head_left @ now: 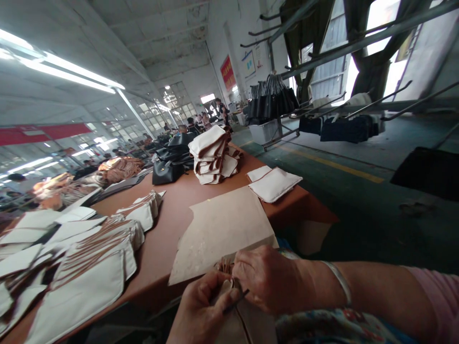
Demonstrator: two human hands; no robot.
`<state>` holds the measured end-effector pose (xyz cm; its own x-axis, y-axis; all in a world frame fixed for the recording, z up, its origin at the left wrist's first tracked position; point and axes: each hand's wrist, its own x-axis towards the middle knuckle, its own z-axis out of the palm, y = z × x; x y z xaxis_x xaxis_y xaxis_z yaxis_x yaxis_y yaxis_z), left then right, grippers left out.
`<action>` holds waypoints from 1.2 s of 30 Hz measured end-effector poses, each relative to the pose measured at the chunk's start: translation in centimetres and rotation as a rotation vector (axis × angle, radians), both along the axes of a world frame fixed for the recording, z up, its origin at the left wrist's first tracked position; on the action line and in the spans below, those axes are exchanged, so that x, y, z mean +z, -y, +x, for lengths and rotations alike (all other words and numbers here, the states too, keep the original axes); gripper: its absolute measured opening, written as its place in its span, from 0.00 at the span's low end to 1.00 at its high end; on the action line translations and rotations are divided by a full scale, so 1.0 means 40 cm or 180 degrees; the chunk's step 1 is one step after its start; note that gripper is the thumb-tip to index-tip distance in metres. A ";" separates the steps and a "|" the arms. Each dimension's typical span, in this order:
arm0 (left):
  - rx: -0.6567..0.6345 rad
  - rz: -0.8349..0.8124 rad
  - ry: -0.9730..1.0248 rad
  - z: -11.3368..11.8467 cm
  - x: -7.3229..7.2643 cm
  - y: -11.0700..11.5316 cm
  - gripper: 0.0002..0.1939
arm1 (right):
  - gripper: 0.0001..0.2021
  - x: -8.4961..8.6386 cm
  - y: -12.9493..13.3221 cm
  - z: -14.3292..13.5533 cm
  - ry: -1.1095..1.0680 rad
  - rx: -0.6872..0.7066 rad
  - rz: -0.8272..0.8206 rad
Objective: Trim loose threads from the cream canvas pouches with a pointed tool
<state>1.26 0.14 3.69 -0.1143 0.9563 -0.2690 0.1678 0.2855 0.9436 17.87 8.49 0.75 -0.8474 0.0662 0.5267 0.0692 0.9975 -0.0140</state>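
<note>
My left hand is closed, its thumb and fingers pinching the edge of a beige leather-like piece low in the view, above my lap. My right hand is closed against the same piece from the other side. Its fingertips meet close to the left thumb, and what they grip is hidden. A thin dark sliver sticks out between the hands; its kind cannot be made out. Just behind the fingers shows a small bunch of brown strands. A worn tan board lies on the table beyond both hands.
The brown-covered table bears rows of white brown-edged pieces at left, a white stack, and two flat pieces near its right edge. A black bag sits farther back. Metal racks with black bags stand at right.
</note>
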 end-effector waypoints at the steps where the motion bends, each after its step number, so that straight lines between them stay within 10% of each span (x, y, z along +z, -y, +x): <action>1: -0.0045 0.0009 -0.0095 0.001 -0.002 0.000 0.19 | 0.06 0.004 -0.005 0.000 0.0078 0.0042 -0.0012; 4: -0.0207 0.0045 -0.0014 -0.002 -0.011 0.001 0.18 | 0.03 0.017 -0.032 0.001 0.0063 0.0034 -0.0786; 9: -0.0255 -0.0214 0.0707 -0.008 -0.017 0.010 0.19 | 0.05 0.026 -0.087 0.012 0.0382 0.0526 -0.4297; 13: -0.0151 -0.0424 0.1088 -0.003 -0.005 0.014 0.19 | 0.07 0.022 -0.097 0.020 0.0412 0.0781 -0.5700; 23: -0.0006 -0.0482 0.1175 0.005 -0.019 0.016 0.15 | 0.13 0.027 -0.068 0.033 -0.0123 0.0592 -0.4443; 36: 0.0266 -0.0393 0.1119 0.019 -0.036 -0.005 0.15 | 0.09 0.023 -0.095 0.035 0.0348 0.0076 -0.5352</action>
<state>2.03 0.35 2.26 -0.0706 0.9056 -0.4182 -0.1886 0.3996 0.8971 19.27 12.30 1.69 -0.8817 0.4414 -0.1669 0.1280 -0.1168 -0.9849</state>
